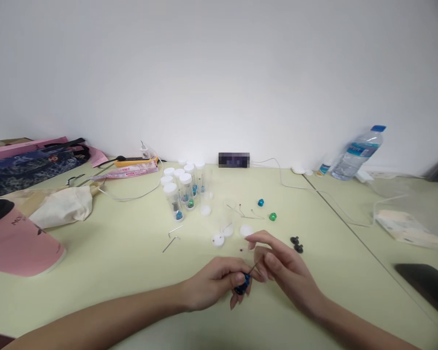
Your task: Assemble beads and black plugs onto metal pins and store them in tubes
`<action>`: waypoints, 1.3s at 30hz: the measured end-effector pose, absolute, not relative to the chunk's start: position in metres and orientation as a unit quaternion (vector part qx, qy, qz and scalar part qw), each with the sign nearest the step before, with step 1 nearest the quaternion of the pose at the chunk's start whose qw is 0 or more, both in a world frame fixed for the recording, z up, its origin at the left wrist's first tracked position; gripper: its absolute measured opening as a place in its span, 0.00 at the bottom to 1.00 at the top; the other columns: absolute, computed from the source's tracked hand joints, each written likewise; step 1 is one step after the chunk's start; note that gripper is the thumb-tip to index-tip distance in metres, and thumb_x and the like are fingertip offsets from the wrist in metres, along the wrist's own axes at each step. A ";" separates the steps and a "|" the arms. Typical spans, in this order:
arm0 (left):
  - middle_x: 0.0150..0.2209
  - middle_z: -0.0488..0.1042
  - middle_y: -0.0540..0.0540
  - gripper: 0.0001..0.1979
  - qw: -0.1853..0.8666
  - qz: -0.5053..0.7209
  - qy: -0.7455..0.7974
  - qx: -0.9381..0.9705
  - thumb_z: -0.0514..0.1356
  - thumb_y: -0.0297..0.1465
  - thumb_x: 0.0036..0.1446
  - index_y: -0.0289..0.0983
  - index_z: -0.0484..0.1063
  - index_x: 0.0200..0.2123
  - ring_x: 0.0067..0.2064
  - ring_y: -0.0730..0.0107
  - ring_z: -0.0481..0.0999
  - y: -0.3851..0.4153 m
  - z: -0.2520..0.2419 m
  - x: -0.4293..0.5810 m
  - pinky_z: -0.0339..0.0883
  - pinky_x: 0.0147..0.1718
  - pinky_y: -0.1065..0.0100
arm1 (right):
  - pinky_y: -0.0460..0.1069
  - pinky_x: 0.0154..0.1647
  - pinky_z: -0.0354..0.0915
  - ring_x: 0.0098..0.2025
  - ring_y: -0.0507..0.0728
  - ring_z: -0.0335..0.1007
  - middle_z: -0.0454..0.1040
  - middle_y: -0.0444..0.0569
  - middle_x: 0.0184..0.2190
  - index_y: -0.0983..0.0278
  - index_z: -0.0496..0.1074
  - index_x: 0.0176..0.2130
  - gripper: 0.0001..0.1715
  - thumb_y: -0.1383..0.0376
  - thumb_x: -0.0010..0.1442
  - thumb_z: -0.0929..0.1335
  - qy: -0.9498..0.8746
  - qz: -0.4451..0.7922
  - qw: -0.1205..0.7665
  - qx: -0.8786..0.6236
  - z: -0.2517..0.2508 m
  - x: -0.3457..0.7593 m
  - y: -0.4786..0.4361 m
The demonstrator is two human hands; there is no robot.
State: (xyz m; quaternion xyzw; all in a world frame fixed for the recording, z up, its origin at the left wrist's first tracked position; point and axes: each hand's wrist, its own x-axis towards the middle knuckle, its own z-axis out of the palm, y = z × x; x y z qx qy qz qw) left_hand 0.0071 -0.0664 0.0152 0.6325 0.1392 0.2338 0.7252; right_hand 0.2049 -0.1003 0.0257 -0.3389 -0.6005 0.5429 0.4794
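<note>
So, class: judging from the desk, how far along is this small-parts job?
Done, it seems: capped vials stand together, some holding blue or green parts. In hand: the left hand grips a blue piece while the right hand holds a thin key to it. Left: a loose blue piece, a green piece, black parts and white caps lie on the table.

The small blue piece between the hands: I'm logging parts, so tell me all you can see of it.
The small blue piece is dark blue, rounded and glossy, perhaps metal. The left hand pinches it just above the pale green table, its fingers partly covering it. The right hand holds a thin wire-like tool to its top.
</note>
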 end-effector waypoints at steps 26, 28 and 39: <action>0.48 0.75 0.45 0.17 0.367 0.425 0.322 0.762 0.63 0.33 0.56 0.41 0.71 0.49 0.50 0.62 0.74 -0.001 0.035 0.018 0.64 0.52 0.61 | 0.48 0.31 0.56 0.28 0.52 0.57 0.70 0.45 0.30 0.61 0.71 0.32 0.13 0.64 0.68 0.62 -0.623 0.322 0.616 -0.360 0.097 0.207 -0.069; 0.47 0.75 0.45 0.18 0.348 0.424 0.307 0.778 0.63 0.34 0.56 0.42 0.71 0.50 0.48 0.63 0.74 -0.005 0.045 0.020 0.64 0.50 0.63 | 0.49 0.32 0.57 0.29 0.52 0.58 0.70 0.46 0.30 0.62 0.71 0.32 0.12 0.66 0.68 0.62 -0.582 0.305 0.689 -0.305 0.109 0.206 -0.065; 0.40 0.73 0.47 0.21 0.350 0.445 0.288 0.773 0.64 0.32 0.55 0.45 0.70 0.53 0.42 0.67 0.73 -0.027 0.056 0.010 0.65 0.44 0.66 | 0.50 0.37 0.62 0.31 0.53 0.63 0.73 0.46 0.31 0.61 0.72 0.32 0.14 0.66 0.68 0.62 -0.593 0.360 0.644 -0.324 0.092 0.195 -0.070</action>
